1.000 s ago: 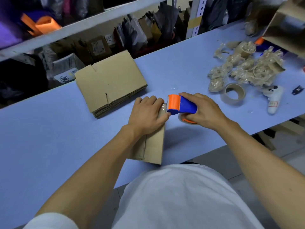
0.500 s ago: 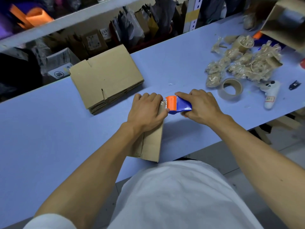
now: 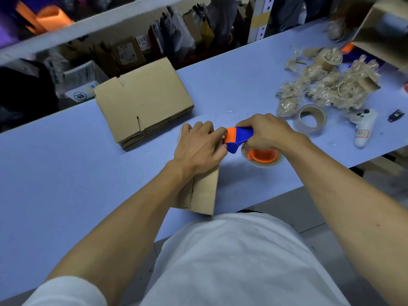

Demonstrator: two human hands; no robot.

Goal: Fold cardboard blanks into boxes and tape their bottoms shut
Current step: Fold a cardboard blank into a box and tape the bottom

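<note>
A folded cardboard box [image 3: 204,192] stands on the blue table [image 3: 66,173] in front of me. My left hand [image 3: 198,146] lies on top of the box, fingers curled over its far end, thumb against the tape dispenser. My right hand [image 3: 267,133] grips the blue and orange tape dispenser [image 3: 239,136], whose orange head touches the box's right edge. Its tape roll [image 3: 262,156] with an orange core shows below my hand. A stack of flat cardboard blanks [image 3: 143,102] lies further back to the left.
A brown tape roll [image 3: 311,118] lies right of my hands. Crumpled used tape and empty cores [image 3: 326,85] are piled at the back right. A white game controller [image 3: 364,127] and a small black part [image 3: 396,115] sit near the right edge. Shelving with packages [image 3: 132,47] runs behind the table.
The dispenser has tilted so its tape roll shows under my right hand. My left hand stays on the box's top.
</note>
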